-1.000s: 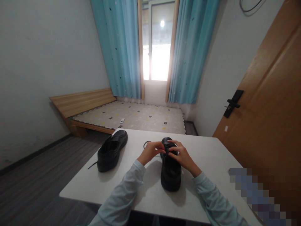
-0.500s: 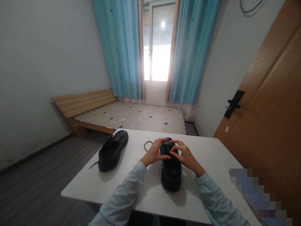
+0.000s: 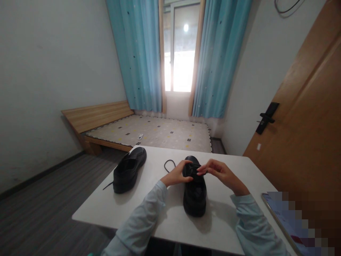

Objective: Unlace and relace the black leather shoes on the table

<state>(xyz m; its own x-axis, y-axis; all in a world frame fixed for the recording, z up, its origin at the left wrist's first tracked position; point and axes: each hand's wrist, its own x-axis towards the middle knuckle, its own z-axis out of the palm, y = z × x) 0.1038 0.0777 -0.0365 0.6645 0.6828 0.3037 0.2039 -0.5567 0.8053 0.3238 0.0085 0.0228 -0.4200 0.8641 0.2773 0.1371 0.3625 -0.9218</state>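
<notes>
A black shoe (image 3: 195, 199) rests on the white table (image 3: 160, 213), its toe pointing away from me. My left hand (image 3: 178, 174) grips the shoe's upper around the lacing, thumb and fingers on its left side and top. At the right side of the lacing, my right hand (image 3: 217, 171) is closed in a pinch on a dark shoelace, only a little of which shows. A loop of black lace (image 3: 169, 161) lies on the table beyond my left hand. The second black shoe (image 3: 128, 172) stands at the table's left, a lace end trailing from it.
Behind the table is a bed (image 3: 154, 129) with a small white remote (image 3: 140, 136) on it. A flat framed object (image 3: 279, 217), partly pixelated, is at the table's right edge. A brown door (image 3: 298, 106) stands at the right.
My right hand has moved right and turned, drawing away from the middle of the shoe's lacing. My left hand stays on the shoe. The view has shifted slightly.
</notes>
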